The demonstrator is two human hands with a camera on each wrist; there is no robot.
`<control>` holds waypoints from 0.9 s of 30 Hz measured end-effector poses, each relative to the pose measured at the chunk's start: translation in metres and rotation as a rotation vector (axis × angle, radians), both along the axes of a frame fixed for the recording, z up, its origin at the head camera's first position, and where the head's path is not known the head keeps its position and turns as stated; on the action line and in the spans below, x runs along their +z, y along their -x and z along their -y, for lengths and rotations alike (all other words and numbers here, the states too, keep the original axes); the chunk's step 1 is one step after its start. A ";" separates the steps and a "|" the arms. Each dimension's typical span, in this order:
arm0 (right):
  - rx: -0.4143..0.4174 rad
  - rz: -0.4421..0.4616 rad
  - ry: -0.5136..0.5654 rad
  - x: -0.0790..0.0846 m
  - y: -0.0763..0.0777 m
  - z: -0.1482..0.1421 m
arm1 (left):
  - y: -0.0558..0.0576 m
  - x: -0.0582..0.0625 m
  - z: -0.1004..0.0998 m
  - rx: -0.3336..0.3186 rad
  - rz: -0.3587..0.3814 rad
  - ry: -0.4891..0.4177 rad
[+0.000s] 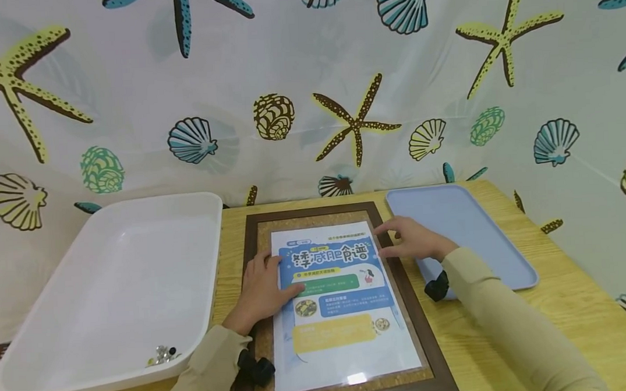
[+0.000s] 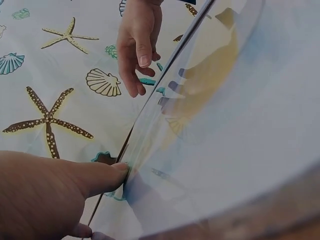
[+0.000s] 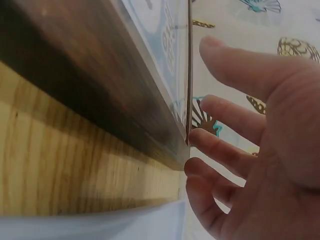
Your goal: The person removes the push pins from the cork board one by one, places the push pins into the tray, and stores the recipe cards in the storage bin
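Observation:
In the head view a glossy printed sheet (image 1: 344,311) with blue, green and yellow panels lies on a cork board (image 1: 335,219) in a dark wooden frame (image 1: 313,211). My left hand (image 1: 262,291) rests at the sheet's left edge, its thumb over the print. In the left wrist view that thumb (image 2: 95,177) touches the surface close to an edge; most other fingers are hidden. My right hand (image 1: 411,238) is at the upper right edge of the sheet, fingers apart and loosely bent. The right wrist view shows the right hand (image 3: 260,130) beside the frame, holding nothing.
A large white tray (image 1: 121,256) stands on the left with several small shiny pieces (image 1: 164,355) in its near corner. A flat blue tray (image 1: 477,235) lies on the right of the wooden table (image 1: 554,301). Behind hangs a cloth (image 1: 270,174) printed with shells and starfish.

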State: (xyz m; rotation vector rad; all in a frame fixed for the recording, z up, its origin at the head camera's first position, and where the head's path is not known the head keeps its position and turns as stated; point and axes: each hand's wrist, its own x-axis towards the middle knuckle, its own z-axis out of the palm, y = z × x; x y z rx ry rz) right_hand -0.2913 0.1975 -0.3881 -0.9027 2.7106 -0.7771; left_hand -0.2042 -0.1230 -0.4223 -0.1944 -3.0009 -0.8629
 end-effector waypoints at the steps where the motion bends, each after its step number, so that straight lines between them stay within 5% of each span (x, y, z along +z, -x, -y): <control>1: 0.016 -0.009 -0.018 0.000 -0.001 0.002 | 0.000 0.002 -0.001 0.019 -0.004 0.001; 7: 0.074 -0.056 -0.125 -0.001 -0.006 0.011 | -0.002 0.009 -0.004 0.112 -0.010 -0.012; 19: 0.065 -0.009 -0.185 -0.002 -0.016 0.015 | 0.001 0.009 -0.004 0.145 0.000 -0.107; 27: 0.069 -0.025 -0.194 -0.005 -0.014 0.014 | 0.004 0.008 -0.003 0.216 0.052 -0.377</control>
